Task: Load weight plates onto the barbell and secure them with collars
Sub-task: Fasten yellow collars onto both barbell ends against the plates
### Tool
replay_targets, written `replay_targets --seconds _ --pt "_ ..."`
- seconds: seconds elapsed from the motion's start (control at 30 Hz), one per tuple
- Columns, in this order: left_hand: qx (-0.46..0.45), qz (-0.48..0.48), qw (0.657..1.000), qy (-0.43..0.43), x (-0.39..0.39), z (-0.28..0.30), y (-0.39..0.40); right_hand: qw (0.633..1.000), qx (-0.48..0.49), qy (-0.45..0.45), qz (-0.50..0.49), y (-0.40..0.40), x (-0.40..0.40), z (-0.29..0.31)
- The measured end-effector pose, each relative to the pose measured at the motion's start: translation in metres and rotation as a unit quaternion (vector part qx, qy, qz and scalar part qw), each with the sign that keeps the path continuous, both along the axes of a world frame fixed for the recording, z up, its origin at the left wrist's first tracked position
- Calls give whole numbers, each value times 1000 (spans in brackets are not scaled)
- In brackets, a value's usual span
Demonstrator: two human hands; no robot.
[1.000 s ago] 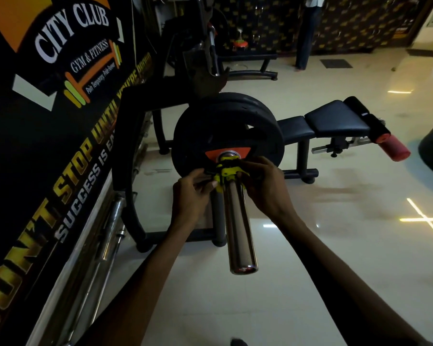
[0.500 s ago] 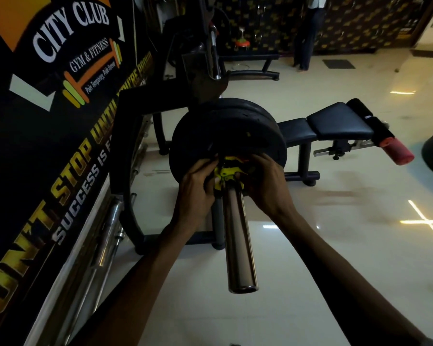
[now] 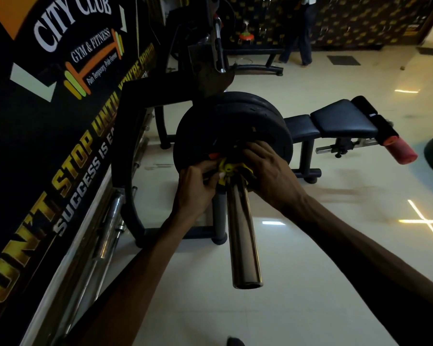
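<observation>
The chrome barbell sleeve point(image 3: 243, 236) points toward me from the rack. Two black weight plates point(image 3: 235, 123) sit stacked on it, the outer one with an orange hub mark. A yellow and black collar point(image 3: 227, 169) is around the sleeve, pressed up against the outer plate. My left hand point(image 3: 196, 188) grips the collar's left side and my right hand point(image 3: 268, 171) grips its right side. My fingers hide most of the collar.
A black bench point(image 3: 340, 121) with a red foam roller point(image 3: 401, 152) stands to the right behind the plates. The black rack frame point(image 3: 125, 176) and a printed wall banner point(image 3: 43, 121) are on the left, with chrome bars point(image 3: 108, 236) leaning below. A person point(image 3: 300, 28) stands far back.
Both hands have pushed the collar further up the sleeve until it meets the outer plate, and now cover the orange hub mark.
</observation>
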State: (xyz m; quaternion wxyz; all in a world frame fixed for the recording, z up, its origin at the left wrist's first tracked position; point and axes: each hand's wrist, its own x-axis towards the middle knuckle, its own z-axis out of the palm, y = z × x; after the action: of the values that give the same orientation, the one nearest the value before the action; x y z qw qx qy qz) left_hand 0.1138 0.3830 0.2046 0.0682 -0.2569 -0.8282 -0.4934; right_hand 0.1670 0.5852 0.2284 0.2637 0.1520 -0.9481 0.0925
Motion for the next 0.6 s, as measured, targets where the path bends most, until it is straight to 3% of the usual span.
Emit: replay_targets --seconds 0.07,0.17,0.27,0.6 --pt "5 2 1000 -12 2 0 0 999 24 27 -2 4 -2 -8" --pt "-3 12 1000 -17 4 0 2 998 -16 57 -15 3 -1 -18" --pt "-13 26 999 -22 4 1 4 996 -76 44 -23 1 2 -21" --pt "-74 44 996 -13 12 16 7 990 -131 -15 -41 0 6 -17"
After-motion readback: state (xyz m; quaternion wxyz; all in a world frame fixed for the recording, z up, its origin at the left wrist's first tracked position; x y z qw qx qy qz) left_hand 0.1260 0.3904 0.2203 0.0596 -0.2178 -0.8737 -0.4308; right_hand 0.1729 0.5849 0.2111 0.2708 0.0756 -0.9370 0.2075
